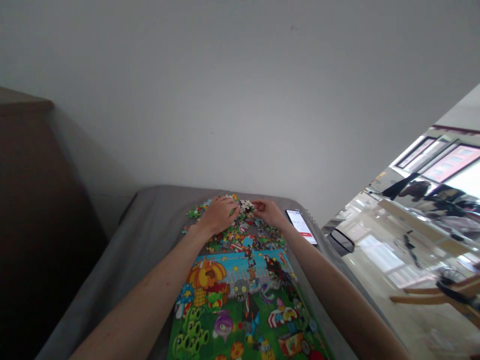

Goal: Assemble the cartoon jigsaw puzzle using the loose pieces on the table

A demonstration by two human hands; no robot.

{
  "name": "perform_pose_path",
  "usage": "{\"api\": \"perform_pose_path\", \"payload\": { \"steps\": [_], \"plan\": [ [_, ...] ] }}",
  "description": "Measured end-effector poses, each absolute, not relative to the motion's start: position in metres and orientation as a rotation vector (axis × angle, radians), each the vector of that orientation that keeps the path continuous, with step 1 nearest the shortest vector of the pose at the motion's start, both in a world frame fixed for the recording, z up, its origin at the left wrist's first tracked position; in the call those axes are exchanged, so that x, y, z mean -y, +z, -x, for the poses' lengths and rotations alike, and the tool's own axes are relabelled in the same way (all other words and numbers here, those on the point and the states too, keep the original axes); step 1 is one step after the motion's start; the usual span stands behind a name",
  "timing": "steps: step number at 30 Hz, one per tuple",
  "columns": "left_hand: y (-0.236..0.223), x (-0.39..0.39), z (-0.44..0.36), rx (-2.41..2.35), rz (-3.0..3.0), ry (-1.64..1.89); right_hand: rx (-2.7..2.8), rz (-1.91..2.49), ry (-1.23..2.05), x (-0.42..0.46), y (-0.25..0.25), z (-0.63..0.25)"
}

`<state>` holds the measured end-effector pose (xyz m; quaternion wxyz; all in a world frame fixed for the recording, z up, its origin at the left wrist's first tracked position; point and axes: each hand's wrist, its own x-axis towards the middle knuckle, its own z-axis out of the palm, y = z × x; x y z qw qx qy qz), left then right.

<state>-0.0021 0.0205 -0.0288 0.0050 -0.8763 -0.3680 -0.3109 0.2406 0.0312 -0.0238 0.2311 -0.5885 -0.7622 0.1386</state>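
Both my arms reach forward over a colourful cartoon jigsaw picture (243, 305) lying on a grey cloth-covered table (150, 235). Beyond the picture lies a heap of several loose puzzle pieces (247, 235). My left hand (219, 214) rests palm down on the far part of the heap, fingers curled onto the pieces. My right hand (268, 211) is at the heap's far right, fingers pinched together on small pieces I cannot make out. The two hands nearly meet over a patch of white pieces (246, 204).
A phone (301, 226) with a lit screen lies on the table just right of my right hand. A plain wall rises behind the table. A dark brown cabinet (33, 200) stands at the left. Shiny floor, a black object (341, 241) and wooden furniture (435, 295) lie to the right.
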Motion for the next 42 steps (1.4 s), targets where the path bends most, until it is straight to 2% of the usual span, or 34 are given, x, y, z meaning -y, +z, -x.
{"api": "perform_pose_path", "payload": {
  "steps": [8, 14, 22, 26, 32, 42],
  "plan": [
    [-0.028, -0.018, 0.002, 1.108, 2.752, -0.981, 2.06, 1.619, 0.529, -0.028, 0.0, -0.259],
    [-0.028, -0.018, 0.002, 1.128, 2.745, -0.98, 2.379, 1.434, 0.78, -0.002, 0.022, -0.244],
    [-0.026, -0.016, 0.002, 1.148, 2.745, -0.99, 2.308, 1.636, 0.35, -0.012, -0.004, -0.219],
    [-0.027, -0.017, 0.002, 1.146, 2.747, -0.986, 2.278, 1.67, 0.321, -0.012, -0.01, -0.219],
    [-0.03, -0.02, 0.001, 1.158, 2.74, -0.982, 2.358, 1.599, 0.436, -0.016, 0.01, -0.235],
    [-0.029, -0.019, 0.003, 1.174, 2.719, -0.986, 2.304, 1.698, 0.091, -0.05, -0.025, -0.212]
  ]
}}
